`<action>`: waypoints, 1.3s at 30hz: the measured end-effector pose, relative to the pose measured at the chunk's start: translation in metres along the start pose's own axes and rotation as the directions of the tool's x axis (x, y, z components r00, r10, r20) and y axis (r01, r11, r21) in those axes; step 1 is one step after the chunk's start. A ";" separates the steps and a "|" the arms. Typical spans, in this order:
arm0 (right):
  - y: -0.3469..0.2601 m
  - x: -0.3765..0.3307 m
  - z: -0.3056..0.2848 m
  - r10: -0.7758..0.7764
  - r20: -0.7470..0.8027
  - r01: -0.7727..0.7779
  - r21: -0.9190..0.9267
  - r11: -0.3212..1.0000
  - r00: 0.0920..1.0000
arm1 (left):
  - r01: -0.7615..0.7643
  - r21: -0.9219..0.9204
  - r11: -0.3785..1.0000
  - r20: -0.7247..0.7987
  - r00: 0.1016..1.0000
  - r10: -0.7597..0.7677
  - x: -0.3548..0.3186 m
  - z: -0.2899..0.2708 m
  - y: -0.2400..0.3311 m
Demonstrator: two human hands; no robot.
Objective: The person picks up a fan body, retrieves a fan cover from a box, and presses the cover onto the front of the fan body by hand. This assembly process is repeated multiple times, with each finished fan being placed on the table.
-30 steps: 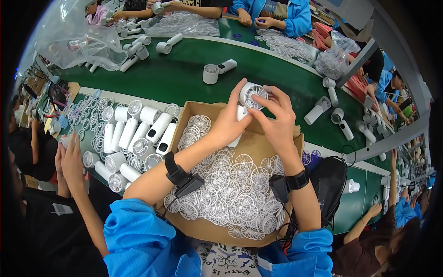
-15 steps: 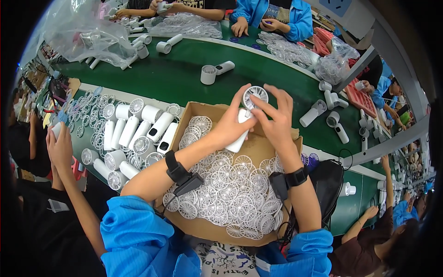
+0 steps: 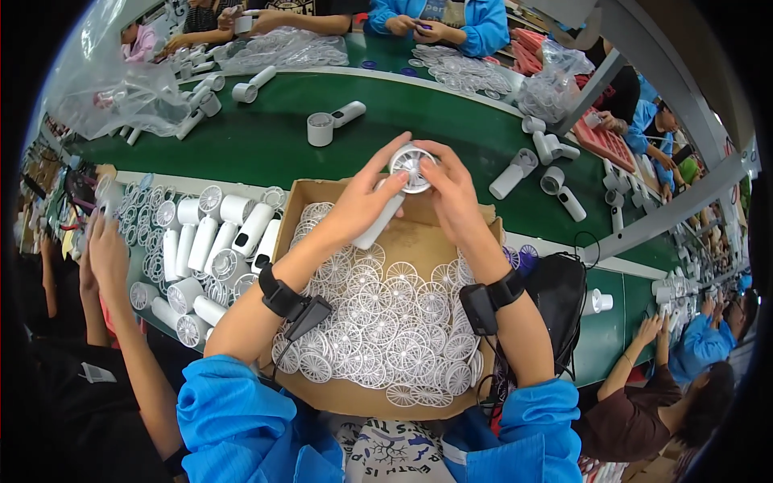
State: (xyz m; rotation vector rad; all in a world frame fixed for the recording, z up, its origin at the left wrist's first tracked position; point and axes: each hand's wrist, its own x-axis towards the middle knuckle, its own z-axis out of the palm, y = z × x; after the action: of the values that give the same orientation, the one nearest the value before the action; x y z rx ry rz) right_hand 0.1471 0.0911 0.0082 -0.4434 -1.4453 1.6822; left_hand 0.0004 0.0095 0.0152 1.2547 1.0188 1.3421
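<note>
Both my hands hold a white handheld fan [image 3: 378,219] above the far part of an open cardboard box [image 3: 435,233]. My left hand [image 3: 366,193] wraps the fan's head from the left, its thumb on the front rim. From the other side my right hand [image 3: 451,189] grips the round head, thumb pressed at the spoked white grille [image 3: 412,167]. The fan's handle slants down toward the lower left. Below, the box holds a heap of loose white spoked grilles [image 3: 394,322].
White fans [image 3: 205,241] and white rings [image 3: 145,213] lie left of the box. Another fan [image 3: 320,129] lies on the green belt [image 3: 258,137]. A black bag [image 3: 551,314] sits at the box's right. Co-workers sit on several sides; a metal post [image 3: 668,213] rises at right.
My right hand's fingers, spread beside the fan before, have closed around its head, and my left thumb has come onto the front. The whole view has shifted somewhat.
</note>
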 end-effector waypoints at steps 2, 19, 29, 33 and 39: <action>-0.003 0.008 -0.008 0.059 0.044 -0.046 -0.266 0.963 0.997 | 0.092 -0.193 0.977 -0.138 0.983 -0.120 0.003 -0.005 -0.009; 0.006 0.037 -0.156 0.315 -0.475 -0.547 -0.502 0.670 0.822 | 0.199 0.056 0.978 -0.022 0.980 -0.198 0.006 -0.016 -0.028; -0.021 0.001 0.029 0.704 0.608 0.093 -0.777 0.622 0.367 | 0.154 -0.311 0.938 -0.291 0.924 -0.248 0.007 -0.038 -0.011; 0.030 -0.019 0.051 0.580 0.383 0.428 -0.902 0.066 0.719 | 0.027 -0.176 0.984 -0.415 0.904 -0.099 0.006 -0.025 -0.014; 0.043 -0.015 0.038 0.667 0.441 0.344 -0.896 0.282 0.601 | 0.013 -0.162 0.987 -0.480 0.872 -0.091 0.005 -0.026 -0.011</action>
State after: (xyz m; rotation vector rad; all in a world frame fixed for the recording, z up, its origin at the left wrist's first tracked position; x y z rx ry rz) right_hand 0.1117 0.0569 -0.0255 -0.5177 -3.2893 0.8410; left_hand -0.0242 0.0169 0.0025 0.7768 1.2537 1.7068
